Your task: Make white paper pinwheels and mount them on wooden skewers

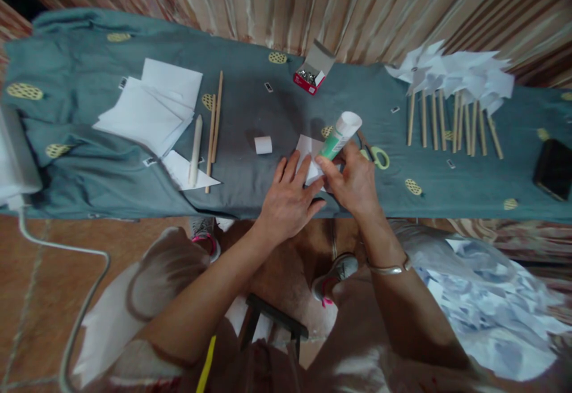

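My right hand is wrapped round a green and white glue tube, tilted with its tip down on a small white paper square. My left hand lies on that paper with fingers stretched out, pressing it onto the blue-grey cloth. A white cap stands just left of the paper. Scissors with yellow-green handles lie right of my right hand.
A stack of white paper sheets and wooden sticks lie at left. A red box of pins sits at the back. Several finished paper pinwheels lie at right, a black phone beyond. A white cable runs over the floor.
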`<state>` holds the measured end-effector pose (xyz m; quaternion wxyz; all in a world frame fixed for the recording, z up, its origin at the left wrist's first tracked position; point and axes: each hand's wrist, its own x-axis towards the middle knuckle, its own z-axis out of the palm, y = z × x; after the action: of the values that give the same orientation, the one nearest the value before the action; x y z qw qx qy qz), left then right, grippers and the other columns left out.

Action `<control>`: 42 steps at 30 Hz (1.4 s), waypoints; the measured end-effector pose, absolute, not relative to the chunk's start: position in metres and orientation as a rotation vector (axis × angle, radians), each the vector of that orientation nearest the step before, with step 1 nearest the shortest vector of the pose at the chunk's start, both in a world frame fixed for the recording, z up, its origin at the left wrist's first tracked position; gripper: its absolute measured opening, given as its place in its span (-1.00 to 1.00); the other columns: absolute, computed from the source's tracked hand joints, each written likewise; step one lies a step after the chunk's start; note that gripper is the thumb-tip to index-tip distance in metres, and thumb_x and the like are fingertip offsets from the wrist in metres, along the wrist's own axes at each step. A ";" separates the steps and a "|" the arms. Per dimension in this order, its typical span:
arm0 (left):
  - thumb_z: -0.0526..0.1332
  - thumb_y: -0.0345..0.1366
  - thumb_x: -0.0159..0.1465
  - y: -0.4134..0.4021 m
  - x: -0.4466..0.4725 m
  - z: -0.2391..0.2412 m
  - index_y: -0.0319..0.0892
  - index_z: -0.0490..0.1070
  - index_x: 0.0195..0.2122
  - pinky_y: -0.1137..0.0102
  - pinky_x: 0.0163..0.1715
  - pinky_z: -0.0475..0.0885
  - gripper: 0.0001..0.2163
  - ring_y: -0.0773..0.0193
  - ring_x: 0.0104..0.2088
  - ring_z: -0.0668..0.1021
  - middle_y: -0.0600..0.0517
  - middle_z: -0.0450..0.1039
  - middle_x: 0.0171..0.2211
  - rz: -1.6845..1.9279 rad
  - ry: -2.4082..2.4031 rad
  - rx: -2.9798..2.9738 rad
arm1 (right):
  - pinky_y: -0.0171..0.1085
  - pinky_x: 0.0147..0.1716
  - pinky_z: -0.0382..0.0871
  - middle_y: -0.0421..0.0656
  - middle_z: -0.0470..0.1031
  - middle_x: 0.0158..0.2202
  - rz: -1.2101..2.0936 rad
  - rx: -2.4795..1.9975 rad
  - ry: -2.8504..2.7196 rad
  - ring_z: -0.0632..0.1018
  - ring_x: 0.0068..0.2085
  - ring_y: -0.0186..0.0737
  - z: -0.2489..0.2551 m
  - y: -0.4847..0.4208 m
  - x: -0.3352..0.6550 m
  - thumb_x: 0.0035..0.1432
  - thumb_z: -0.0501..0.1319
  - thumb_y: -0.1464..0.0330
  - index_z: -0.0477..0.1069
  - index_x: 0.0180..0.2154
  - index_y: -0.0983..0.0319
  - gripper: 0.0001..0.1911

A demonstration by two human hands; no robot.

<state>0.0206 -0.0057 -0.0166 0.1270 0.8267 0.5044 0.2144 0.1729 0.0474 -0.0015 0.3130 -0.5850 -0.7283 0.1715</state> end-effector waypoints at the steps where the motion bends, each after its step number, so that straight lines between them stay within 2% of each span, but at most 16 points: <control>1: 0.24 -0.17 0.28 -0.006 0.021 -0.016 -0.13 0.40 0.08 -0.19 0.25 0.09 -0.64 -0.19 0.35 0.14 -0.24 0.17 0.30 0.623 1.467 2.406 | -0.08 -0.21 0.39 -0.11 0.52 -0.37 0.471 -1.547 -1.927 0.54 -0.29 -0.02 -0.001 0.047 0.173 0.19 0.12 -0.09 0.37 -0.21 0.16 -0.55; 23: 0.24 -0.15 0.28 -0.006 0.020 -0.018 -0.21 0.47 0.01 -0.20 0.26 0.10 -0.66 -0.25 0.34 0.15 -0.30 0.18 0.29 0.622 1.468 2.413 | -0.10 -0.19 0.39 -0.08 0.53 -0.32 0.531 -1.528 -1.998 0.55 -0.24 0.00 0.002 0.046 0.172 0.20 0.16 -0.03 0.40 -0.15 0.17 -0.58; 42: 0.22 -0.10 0.29 -0.005 0.020 -0.024 -0.14 0.43 0.04 -0.18 0.25 0.11 -0.64 -0.20 0.34 0.15 -0.24 0.19 0.30 0.627 1.466 2.476 | -0.13 -0.27 0.41 -0.06 0.52 -0.34 0.449 -1.466 -2.088 0.55 -0.29 -0.03 0.000 0.041 0.180 0.24 0.09 -0.03 0.37 -0.18 0.22 -0.55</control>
<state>0.0199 -0.0050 -0.0239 0.0980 0.8367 0.4954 0.2119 0.1797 0.0409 -0.0004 0.2719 -0.5447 -0.7756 0.1669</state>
